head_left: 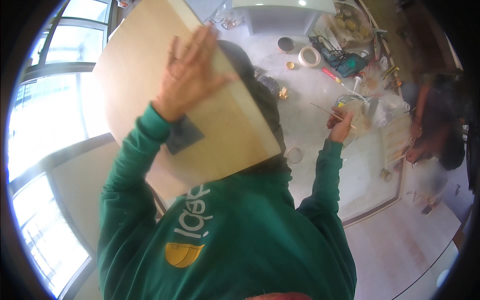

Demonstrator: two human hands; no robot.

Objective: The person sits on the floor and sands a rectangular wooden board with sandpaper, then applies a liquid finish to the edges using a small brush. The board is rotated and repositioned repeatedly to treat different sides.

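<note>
My left hand (192, 77) lies with its fingers spread on the face of a large pale wooden panel (225, 145), which stands tilted in front of me. Beside my left wrist, a dark grey square patch (185, 135) shows on the panel; I cannot make out what it is. My right hand (341, 128) is closed round a thin stick (321, 109) that points up and to the left. Whether its tip carries bristles is too small to tell. Under the right hand is a light floor (310, 130) with tools scattered about.
A tape roll (301, 57), a dark-topped round can (286, 46), a teal power tool (351, 64) and a red-handled tool (330, 75) lie beyond my right hand. Clear plastic (384, 112) sits to its right. At far right, another person's arm (418, 112) reaches towards a light slatted piece (395, 137).
</note>
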